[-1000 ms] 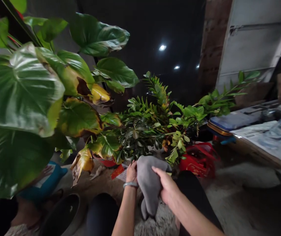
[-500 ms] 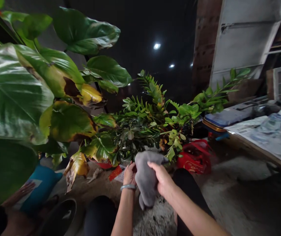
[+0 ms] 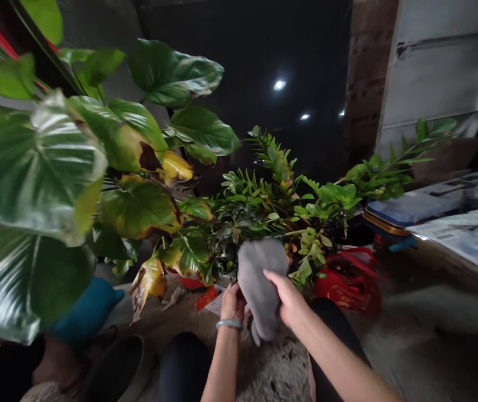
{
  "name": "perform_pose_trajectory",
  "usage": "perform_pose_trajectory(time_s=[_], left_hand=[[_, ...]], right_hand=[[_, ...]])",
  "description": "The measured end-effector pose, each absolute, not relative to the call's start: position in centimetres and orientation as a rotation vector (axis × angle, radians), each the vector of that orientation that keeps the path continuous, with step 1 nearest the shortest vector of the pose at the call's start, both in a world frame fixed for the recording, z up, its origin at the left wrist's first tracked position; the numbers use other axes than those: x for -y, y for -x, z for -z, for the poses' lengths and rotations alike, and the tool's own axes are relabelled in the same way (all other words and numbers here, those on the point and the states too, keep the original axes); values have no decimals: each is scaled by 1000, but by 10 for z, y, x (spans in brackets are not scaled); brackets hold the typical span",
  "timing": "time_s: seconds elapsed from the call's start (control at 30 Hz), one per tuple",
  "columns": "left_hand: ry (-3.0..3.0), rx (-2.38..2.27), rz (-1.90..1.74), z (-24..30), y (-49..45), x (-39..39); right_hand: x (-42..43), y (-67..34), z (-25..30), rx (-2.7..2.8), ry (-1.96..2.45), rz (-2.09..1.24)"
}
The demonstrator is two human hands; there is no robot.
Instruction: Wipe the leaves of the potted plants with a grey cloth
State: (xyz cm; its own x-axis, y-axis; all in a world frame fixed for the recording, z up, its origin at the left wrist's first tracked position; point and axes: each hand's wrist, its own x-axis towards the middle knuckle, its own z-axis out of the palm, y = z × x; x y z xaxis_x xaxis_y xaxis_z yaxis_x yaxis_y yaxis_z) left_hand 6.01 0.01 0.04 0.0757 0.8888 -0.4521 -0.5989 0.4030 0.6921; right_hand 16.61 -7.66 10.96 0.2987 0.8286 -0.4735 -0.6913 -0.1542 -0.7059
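Between my hands is a soft grey fabric piece [image 3: 262,279], plump and smooth like a plush toy part; its exact kind I cannot make out. My right hand [image 3: 287,296] grips its right side, thumb on top and fingers behind. At its lower left edge, my left hand [image 3: 234,304] is closed against the fabric, the fingertips partly hidden. A pale bangle [image 3: 229,324] circles the left wrist. Beneath the fabric, between my knees, lies a heap of grey fluffy material [image 3: 275,368].
Potted plants [image 3: 264,206] with broad leaves stand in front. A red bag [image 3: 348,279] sits right of my knee. A dark bucket [image 3: 115,368] stands at lower left, near another person's leg [image 3: 61,357] and a blue bag-like thing [image 3: 84,312]. At right is a table [image 3: 465,251].
The view has shifted, so everything sits further right. The grey fabric has turned in my hands, its upper end now broader and rounder; both hands keep hold.
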Motion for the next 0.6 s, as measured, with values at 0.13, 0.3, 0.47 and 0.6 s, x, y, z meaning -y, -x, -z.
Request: perform_pose_trajectory(time_s=[0.13, 0.3, 0.47, 0.6], left_hand=[[-334, -1018, -1146, -9, -56, 5], [-344, -1048, -1131, -13, -61, 11], [-308, -1065, -1152, -14, -63, 11], [-282, -1049, -1164, -3, -58, 10]], right_hand=[[120, -161, -102, 152, 1150, -1403], [82, -189, -163, 304, 907, -1224], [41, -192, -153, 121, 932, -1337], [85, -178, -108, 34, 1014, -1432]])
